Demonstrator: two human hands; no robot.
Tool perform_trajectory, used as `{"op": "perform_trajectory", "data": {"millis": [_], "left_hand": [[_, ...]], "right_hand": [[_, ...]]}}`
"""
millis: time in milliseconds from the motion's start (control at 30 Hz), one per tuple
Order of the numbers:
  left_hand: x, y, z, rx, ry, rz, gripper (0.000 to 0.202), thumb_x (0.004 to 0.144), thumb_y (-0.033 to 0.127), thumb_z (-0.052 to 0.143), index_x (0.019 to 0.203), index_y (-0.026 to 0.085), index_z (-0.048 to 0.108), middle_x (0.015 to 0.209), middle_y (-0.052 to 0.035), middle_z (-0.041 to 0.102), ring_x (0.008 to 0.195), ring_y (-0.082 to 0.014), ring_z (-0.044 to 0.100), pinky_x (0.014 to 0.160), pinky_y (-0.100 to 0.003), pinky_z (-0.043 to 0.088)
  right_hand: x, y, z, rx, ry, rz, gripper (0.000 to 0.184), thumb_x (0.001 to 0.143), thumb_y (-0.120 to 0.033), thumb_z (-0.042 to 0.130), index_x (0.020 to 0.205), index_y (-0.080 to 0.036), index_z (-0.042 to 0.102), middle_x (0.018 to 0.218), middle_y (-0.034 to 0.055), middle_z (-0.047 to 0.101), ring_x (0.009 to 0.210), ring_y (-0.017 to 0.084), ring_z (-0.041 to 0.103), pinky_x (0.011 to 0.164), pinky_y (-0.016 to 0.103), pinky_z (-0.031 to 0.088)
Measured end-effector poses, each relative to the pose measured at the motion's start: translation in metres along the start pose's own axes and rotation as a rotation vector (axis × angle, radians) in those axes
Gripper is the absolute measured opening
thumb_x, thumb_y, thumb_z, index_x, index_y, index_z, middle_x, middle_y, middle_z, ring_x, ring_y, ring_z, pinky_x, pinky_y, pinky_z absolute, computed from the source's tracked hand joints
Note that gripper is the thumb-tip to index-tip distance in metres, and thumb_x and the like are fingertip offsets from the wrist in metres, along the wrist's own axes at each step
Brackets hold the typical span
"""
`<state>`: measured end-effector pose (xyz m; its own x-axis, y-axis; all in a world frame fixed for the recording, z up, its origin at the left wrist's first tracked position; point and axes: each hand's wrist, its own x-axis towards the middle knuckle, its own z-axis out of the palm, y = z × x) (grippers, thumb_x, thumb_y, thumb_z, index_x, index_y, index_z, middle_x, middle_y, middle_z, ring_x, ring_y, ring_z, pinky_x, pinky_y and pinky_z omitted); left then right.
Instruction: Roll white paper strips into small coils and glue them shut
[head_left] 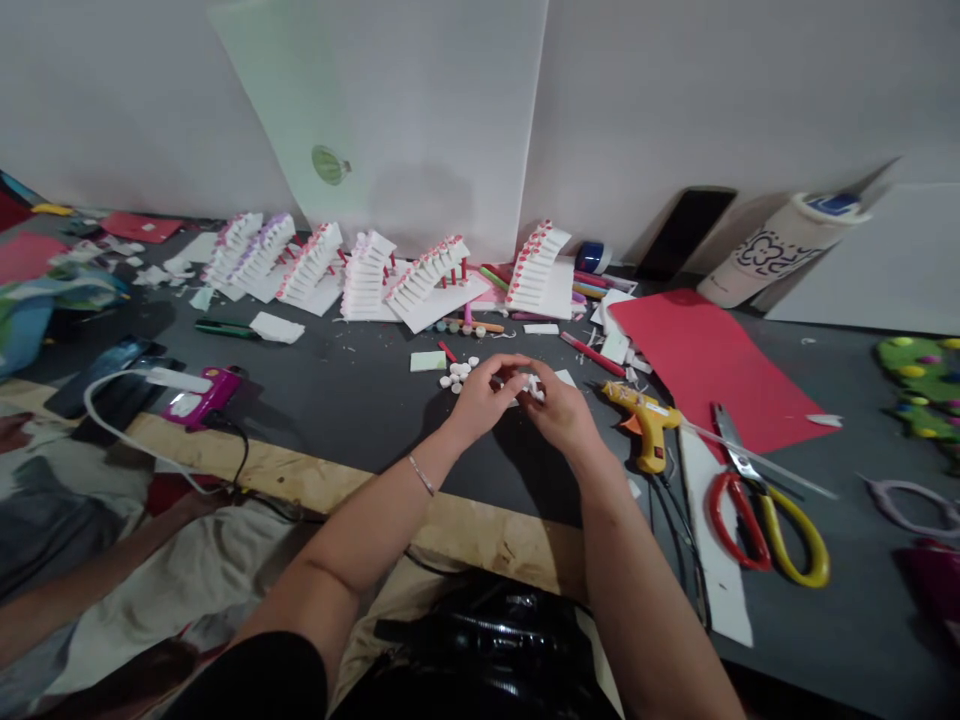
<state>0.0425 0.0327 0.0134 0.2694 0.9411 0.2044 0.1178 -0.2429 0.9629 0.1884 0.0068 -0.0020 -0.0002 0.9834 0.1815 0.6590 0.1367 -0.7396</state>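
My left hand (484, 398) and my right hand (559, 405) meet over the grey table, with fingers curled in toward each other. Between them are small white pieces (533, 387), pinched at the fingertips; the fingers partly hide them, so their exact kind is unclear. Beside my left hand lies a loose pile of small white rounded pieces (455, 377). A pale green paper slip (428, 361) and a short red stick (448, 351) rest just behind that pile. Right of my right hand, a yellow hot glue gun (649, 425) lies on its side.
Several white stair-like paper models (427, 280) line the wall. Red paper (720, 360), scissors with red and yellow handles (772, 520) and a tilted white tumbler (780, 250) stand to the right. A magenta power adapter (199, 397) with cables sits left, near another person's arm (112, 570).
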Motion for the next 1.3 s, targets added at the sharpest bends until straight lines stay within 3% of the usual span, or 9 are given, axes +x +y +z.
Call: {"op": "perform_trajectory", "data": {"millis": [100,233,367,533,667,833,1033,1167,1300], "left_hand": [[-0.001,0.001,0.000,-0.015,-0.031,-0.003,0.022,0.082,0.028,0.061,0.102,0.019,0.065,0.096,-0.0048,0.067,0.082,-0.0159,0.060,0.069,-0.024,0.044],[0.000,-0.001,0.000,0.051,0.013,0.001,0.007,0.080,0.025,0.064,0.082,0.018,0.065,0.080,-0.0015,0.066,0.072,-0.0139,0.058,0.069,-0.025,0.044],[0.007,0.000,-0.005,-0.090,0.196,-0.054,0.008,0.081,0.025,0.063,0.078,0.018,0.061,0.073,0.0009,0.061,0.065,-0.0108,0.055,0.064,-0.023,0.043],[0.000,0.011,-0.030,-0.321,0.402,-0.121,0.013,0.082,0.027,0.064,0.078,0.018,0.055,0.068,0.0026,0.056,0.061,-0.0084,0.055,0.056,-0.019,0.041],[-0.032,0.020,-0.046,-0.421,0.404,-0.164,0.019,0.079,0.030,0.068,0.079,0.018,0.054,0.067,0.0019,0.059,0.061,-0.0079,0.057,0.057,-0.019,0.045],[-0.069,0.023,-0.044,-0.529,0.364,-0.231,0.025,0.075,0.032,0.073,0.085,0.018,0.055,0.070,0.0034,0.060,0.062,-0.0086,0.061,0.060,-0.021,0.050],[-0.095,0.011,-0.057,-0.374,0.312,-0.318,0.028,0.078,0.043,0.068,0.084,0.017,0.060,0.067,0.0020,0.058,0.059,-0.0108,0.059,0.056,-0.022,0.049],[-0.105,0.011,-0.073,0.091,0.284,-0.062,0.025,0.082,0.041,0.067,0.095,0.020,0.068,0.095,-0.0069,0.068,0.088,-0.0184,0.063,0.076,-0.029,0.051],[-0.102,0.016,-0.075,0.422,0.018,0.094,0.015,0.083,0.033,0.069,0.096,0.026,0.073,0.101,-0.0066,0.072,0.099,-0.0233,0.063,0.093,-0.038,0.043]], "right_hand": [[0.000,0.001,0.001,0.009,-0.006,0.015,0.045,0.078,-0.025,0.062,0.123,-0.027,0.059,0.081,0.0044,0.071,0.073,0.024,0.065,0.064,0.030,0.044],[0.002,-0.005,0.000,0.153,0.011,0.027,0.050,0.074,-0.023,0.067,0.123,-0.028,0.061,0.084,0.0023,0.070,0.073,0.022,0.064,0.066,0.030,0.045],[0.007,-0.006,-0.007,0.544,0.089,0.091,0.047,0.075,-0.039,0.070,0.120,-0.026,0.062,0.079,-0.0009,0.066,0.058,0.014,0.056,0.060,0.029,0.045],[0.014,0.010,-0.026,0.954,0.357,0.239,0.030,0.071,-0.042,0.072,0.094,-0.024,0.065,0.080,-0.0012,0.063,0.051,0.007,0.047,0.051,0.024,0.039],[-0.001,-0.006,-0.039,0.758,0.298,0.179,0.028,0.076,-0.044,0.069,0.096,-0.024,0.066,0.083,0.0011,0.066,0.059,0.011,0.055,0.059,0.027,0.045],[-0.043,-0.054,-0.026,0.197,-0.062,-0.144,0.051,0.071,-0.040,0.077,0.119,-0.029,0.064,0.116,0.0071,0.068,0.110,0.027,0.060,0.091,0.042,0.046],[-0.068,-0.049,-0.002,0.271,-0.187,0.015,0.021,0.086,-0.040,0.058,0.095,-0.024,0.068,0.074,0.0020,0.070,0.059,0.016,0.061,0.059,0.028,0.049],[-0.071,-0.046,-0.001,0.224,-0.248,0.016,0.023,0.086,-0.042,0.056,0.086,-0.024,0.069,0.068,0.0007,0.070,0.054,0.015,0.058,0.053,0.026,0.045],[-0.074,-0.053,-0.003,0.150,-0.221,-0.039,0.019,0.086,-0.039,0.056,0.082,-0.024,0.068,0.069,0.0005,0.069,0.059,0.015,0.059,0.056,0.026,0.043]]}}
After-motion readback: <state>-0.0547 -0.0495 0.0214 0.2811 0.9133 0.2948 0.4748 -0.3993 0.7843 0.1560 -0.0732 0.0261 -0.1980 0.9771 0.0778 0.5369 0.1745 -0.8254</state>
